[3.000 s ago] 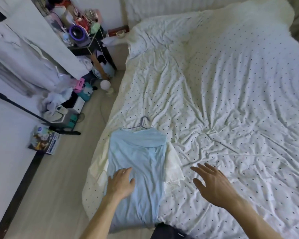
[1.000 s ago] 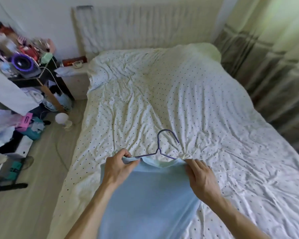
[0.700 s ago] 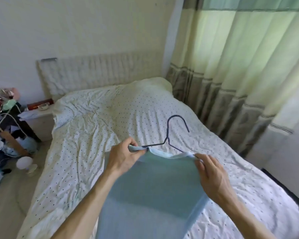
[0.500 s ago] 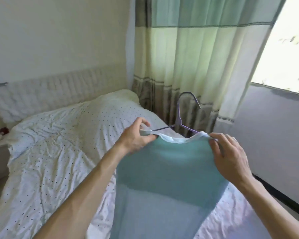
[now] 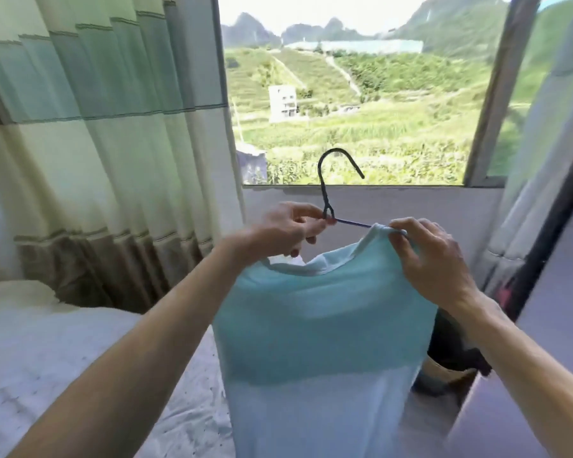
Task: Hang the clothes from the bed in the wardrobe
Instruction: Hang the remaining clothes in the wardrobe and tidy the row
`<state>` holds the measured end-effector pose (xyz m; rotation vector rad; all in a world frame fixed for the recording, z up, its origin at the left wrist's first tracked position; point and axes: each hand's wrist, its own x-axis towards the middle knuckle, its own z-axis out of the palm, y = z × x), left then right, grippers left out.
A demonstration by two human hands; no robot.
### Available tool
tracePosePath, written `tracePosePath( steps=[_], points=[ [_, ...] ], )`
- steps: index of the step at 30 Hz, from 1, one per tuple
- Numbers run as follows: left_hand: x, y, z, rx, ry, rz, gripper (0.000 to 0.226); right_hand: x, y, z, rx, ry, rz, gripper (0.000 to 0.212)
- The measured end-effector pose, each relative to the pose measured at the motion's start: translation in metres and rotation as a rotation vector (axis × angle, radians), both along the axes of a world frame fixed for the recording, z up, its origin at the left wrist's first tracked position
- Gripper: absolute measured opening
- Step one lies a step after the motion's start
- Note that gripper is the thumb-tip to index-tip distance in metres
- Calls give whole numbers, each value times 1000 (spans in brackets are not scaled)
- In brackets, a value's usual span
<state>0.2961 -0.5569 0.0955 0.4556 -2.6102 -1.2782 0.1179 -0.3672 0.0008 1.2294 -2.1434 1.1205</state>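
Most of the hanger (image 5: 323,193) hides inside the blue garment (image 5: 318,325). The garment's hem runs off the bottom edge. The dark shape (image 5: 450,345) beside it is too blurred to name.

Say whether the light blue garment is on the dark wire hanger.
Partly on: the light blue garment covers the dark wire hanger's right arm; the left hand hides the other.

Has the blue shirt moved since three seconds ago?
Yes. The shirt, on its hanger, rose off the bed and now hangs before the window.
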Motion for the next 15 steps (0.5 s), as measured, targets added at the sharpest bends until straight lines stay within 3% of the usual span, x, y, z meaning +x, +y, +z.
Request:
tracePosePath(
  steps=[5,10,15],
  points=[
    [-79,38,10,131,-81,-300,31,-38,63,7,53,-15,-273,26],
    [-123,94,2,369,-313,-683,33,-43,119,1,112,-150,-491,18],
    [-146,154,-31,498,-255,-725,15,19,170,-12,41,-376,-603,16]
  ],
)
